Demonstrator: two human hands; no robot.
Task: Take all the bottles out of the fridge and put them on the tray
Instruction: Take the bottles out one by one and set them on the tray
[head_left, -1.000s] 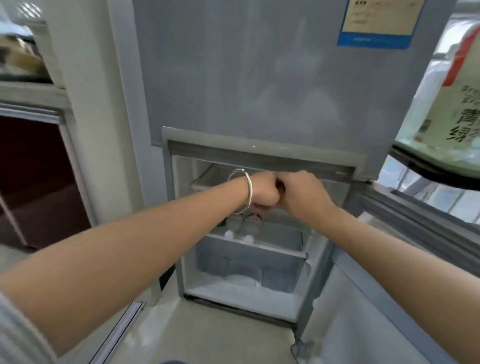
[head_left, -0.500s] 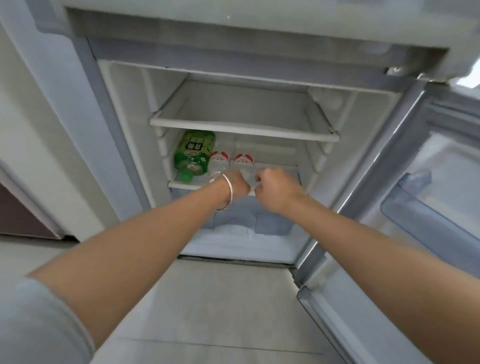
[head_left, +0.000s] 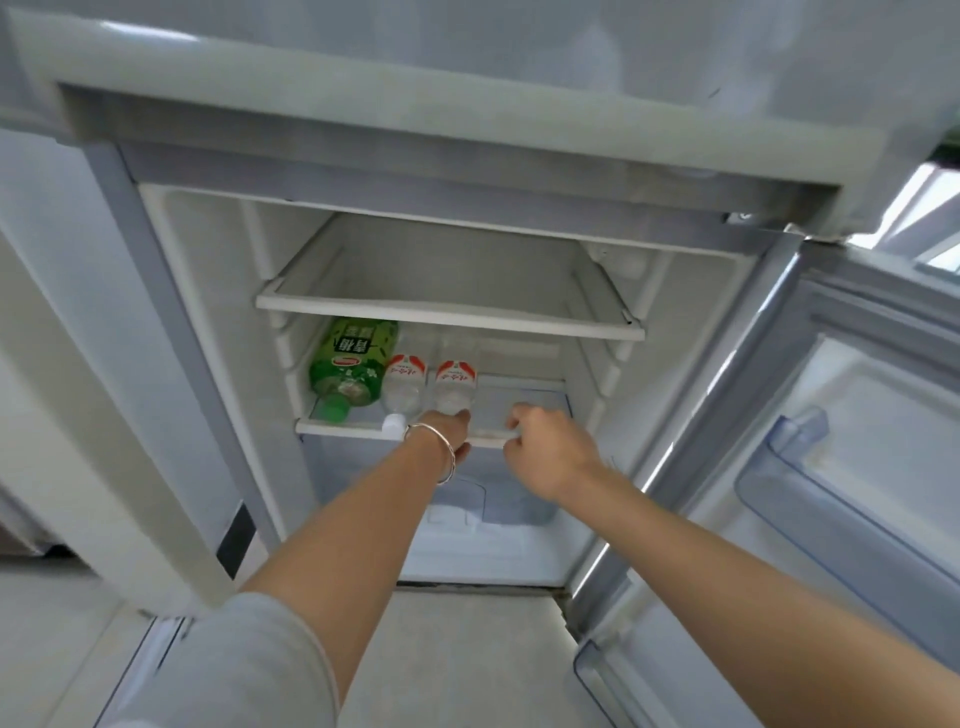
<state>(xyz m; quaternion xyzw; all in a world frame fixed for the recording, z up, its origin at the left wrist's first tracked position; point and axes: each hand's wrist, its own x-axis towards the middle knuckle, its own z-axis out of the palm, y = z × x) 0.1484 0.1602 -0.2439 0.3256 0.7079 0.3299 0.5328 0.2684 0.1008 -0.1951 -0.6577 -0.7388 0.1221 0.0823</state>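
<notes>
Inside the open grey fridge (head_left: 171, 332), three bottles lie on their sides in a row on the lower white shelf (head_left: 353, 429), caps pointing out toward the front edge. Farthest left on that shelf is the large green plastic bottle (head_left: 354, 364), with a green label printed in white characters and a green cap. Just beside it on the right lies a clear plastic water bottle with a red-and-white label (head_left: 402, 382); its white cap reaches the shelf's front lip. Touching that one on its right is a second clear water bottle with the same red-and-white label (head_left: 455, 385).

At the neck end of this second clear bottle sits the left hand (head_left: 448, 430), a thin silver bangle (head_left: 441, 449) on its wrist; the fingers are hidden behind the hand, so whether they are closed on the bottle cannot be told. Right of it, at the shelf's front edge, the right hand (head_left: 548, 452) is curled with fingers drawn together, gripping nothing that shows. The shelf's right part is bare. Above it, the upper white shelf (head_left: 447, 314) carries nothing. The fridge door (head_left: 857, 467) stands swung open to the right of the shelf.
</notes>
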